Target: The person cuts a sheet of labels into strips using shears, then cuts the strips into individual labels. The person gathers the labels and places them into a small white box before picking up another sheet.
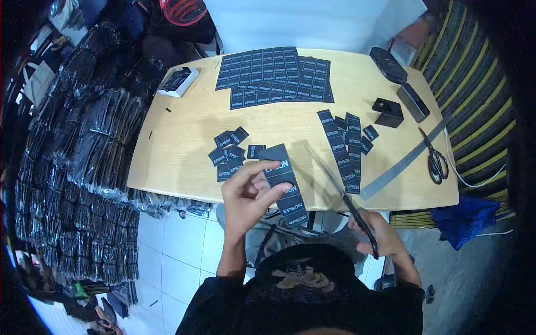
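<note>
Between thumb and fingers, my left hand [248, 195] pinches a dark strip of EPSON labels [291, 205], tilted over the table's front edge. My right hand [379, 231] is wrapped round the black handles of a pair of scissors [340, 190]. The scissor blades point up and left, apart from the strip. Beyond my left hand lies a loose pile of cut EPSON labels [228, 152], with a single label [256, 151] beside it. Several uncut label strips [339, 148] lie to the right of the blades, near small cut pieces [369, 132].
Large sheets of EPSON labels [259, 70] lie at the table's back. A steel ruler [405, 159], a second pair of scissors [435, 159], a black box [387, 113] and a dark case [388, 65] are on the right. Bundled plastic-wrapped stacks [100, 145] stand left of the table [184, 151].
</note>
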`<action>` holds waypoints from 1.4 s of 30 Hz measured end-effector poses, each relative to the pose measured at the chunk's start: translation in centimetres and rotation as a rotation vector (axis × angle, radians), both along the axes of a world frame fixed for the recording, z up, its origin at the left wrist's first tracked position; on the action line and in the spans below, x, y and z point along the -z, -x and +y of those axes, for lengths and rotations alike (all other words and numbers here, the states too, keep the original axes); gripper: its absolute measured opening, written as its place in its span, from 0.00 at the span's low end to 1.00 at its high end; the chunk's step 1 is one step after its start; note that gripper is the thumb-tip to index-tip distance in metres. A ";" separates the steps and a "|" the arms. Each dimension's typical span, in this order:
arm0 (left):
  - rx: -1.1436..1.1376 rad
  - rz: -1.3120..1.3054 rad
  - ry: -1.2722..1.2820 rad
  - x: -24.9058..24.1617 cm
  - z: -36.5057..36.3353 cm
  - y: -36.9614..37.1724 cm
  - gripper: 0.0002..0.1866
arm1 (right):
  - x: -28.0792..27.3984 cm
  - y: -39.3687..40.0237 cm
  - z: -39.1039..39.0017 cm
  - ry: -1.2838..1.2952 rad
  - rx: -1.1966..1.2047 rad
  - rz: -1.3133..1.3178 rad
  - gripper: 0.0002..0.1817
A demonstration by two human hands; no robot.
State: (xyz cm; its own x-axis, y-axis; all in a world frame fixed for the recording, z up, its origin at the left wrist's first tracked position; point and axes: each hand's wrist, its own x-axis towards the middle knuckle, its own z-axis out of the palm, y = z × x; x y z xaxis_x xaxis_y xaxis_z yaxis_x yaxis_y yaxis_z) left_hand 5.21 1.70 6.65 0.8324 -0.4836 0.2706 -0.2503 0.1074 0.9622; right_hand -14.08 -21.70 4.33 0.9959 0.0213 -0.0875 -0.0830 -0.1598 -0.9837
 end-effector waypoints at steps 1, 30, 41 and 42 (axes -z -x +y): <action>0.043 -0.019 0.003 -0.2 0.1 -0.2 0.21 | -0.3 0.5 -0.8 0.137 -0.106 0.057 0.32; 0.666 0.016 -0.223 -1.7 -0.5 -0.8 0.23 | -2.4 0.6 -2.7 0.152 -0.476 0.051 0.22; 0.682 0.050 -0.198 -1.1 -0.6 -0.9 0.23 | -2.6 0.2 -2.7 0.123 -0.489 0.086 0.19; 0.678 0.063 -0.209 -1.3 -0.6 -0.8 0.23 | -2.8 0.2 -2.6 0.136 -0.490 0.088 0.18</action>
